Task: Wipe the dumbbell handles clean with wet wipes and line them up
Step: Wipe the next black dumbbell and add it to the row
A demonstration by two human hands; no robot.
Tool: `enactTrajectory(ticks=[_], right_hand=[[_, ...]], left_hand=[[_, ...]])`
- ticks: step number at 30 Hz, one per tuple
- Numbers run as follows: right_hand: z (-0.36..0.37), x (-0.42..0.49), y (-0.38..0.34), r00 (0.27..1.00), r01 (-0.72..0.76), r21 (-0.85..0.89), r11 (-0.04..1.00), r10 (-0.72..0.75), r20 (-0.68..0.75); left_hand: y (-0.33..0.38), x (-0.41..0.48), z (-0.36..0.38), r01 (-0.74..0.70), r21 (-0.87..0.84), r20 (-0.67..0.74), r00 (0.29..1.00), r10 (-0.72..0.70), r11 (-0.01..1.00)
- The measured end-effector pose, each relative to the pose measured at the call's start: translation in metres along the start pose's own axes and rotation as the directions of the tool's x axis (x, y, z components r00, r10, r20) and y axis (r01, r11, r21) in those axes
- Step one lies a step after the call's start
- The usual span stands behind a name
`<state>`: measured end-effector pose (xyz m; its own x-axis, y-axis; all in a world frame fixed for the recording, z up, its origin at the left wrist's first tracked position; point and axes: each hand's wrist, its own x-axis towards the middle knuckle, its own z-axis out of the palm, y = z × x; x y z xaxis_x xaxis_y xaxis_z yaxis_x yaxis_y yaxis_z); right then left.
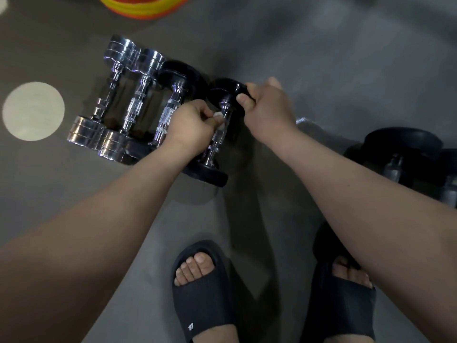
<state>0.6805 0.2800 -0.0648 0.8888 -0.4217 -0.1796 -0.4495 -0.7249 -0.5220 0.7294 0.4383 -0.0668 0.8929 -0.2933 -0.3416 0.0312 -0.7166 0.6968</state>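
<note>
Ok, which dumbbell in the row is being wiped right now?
The row's rightmost black-headed dumbbell, the only one with hands on it: the left hand holds a wet wipe against its handle, the right hand grips its far head.

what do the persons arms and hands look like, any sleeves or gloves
Both are bare. The left hand and right hand wear no gloves, and no rings, watch or bands show. The left forearm and right forearm carry no sleeve as far up as the view reaches.
</note>
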Motion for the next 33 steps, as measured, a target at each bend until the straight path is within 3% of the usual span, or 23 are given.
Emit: enactTrajectory(ticks=[6,8,14,25,29,33], right_hand=[[-0.002,0.000,0.000,1.000,0.007,0.007,1.000,-0.007,0.013],[-0.001,-0.001,0.000,1.000,0.010,0.011,1.000,-0.010,0.006],[0.000,-0.001,-0.001,1.000,0.001,0.001,1.000,-0.001,-0.011],[0.001,0.000,0.005,1.000,0.018,0.055,0.998,-0.018,0.004],[0.002,0.000,0.003,1.000,0.004,0.049,0.999,-0.004,0.006],[0.001,0.000,0.003,1.000,0.006,0.054,0.998,-0.007,0.014]], left_hand=[[-0.007,-0.010,-0.012,-0.050,0.173,0.070,0.997,0.039,0.984],[-0.008,-0.015,-0.009,-0.061,0.219,0.034,0.998,0.055,0.974],[0.008,-0.008,0.006,-0.128,0.064,-0.118,0.984,0.135,0.990],[0.006,-0.006,0.008,-0.146,0.106,-0.058,0.987,0.152,0.984],[0.017,0.010,0.013,-0.064,-0.005,-0.098,0.993,0.063,0.998],[0.013,0.022,0.009,0.014,-0.020,0.006,1.000,-0.014,1.000]])
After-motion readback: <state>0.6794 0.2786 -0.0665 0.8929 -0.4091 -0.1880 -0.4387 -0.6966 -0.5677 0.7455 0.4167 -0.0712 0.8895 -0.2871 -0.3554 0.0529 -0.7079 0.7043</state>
